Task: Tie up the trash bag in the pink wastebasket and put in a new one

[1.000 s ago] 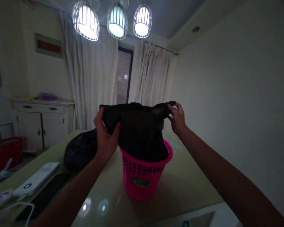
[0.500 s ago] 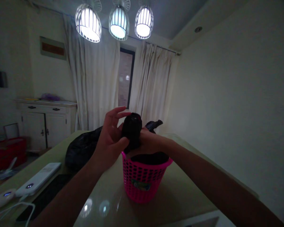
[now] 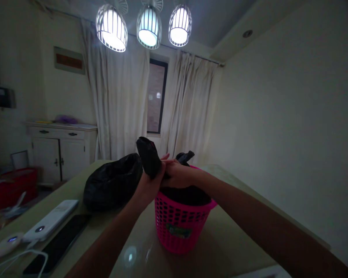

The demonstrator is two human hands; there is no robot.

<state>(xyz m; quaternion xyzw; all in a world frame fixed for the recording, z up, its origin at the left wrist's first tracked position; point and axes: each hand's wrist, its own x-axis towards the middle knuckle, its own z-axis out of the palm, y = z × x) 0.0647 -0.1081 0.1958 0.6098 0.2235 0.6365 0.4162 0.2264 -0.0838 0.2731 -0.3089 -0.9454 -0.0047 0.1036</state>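
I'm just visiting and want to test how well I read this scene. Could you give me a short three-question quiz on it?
1. True or false: the pink basket stands on the table.
2. What do both hands grip above the basket? A) black bag B) white towel C) phone
3. What lies left of the basket, behind the left hand?

Key:
1. True.
2. A: the black bag, with the right hand against the left.
3. A stuffed black sack.

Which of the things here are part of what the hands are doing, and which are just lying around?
In use: black plastic bag, gathered by left hand and right hand; pink perforated plastic basket.

Lying about: full black bag, white power bank, black phone.
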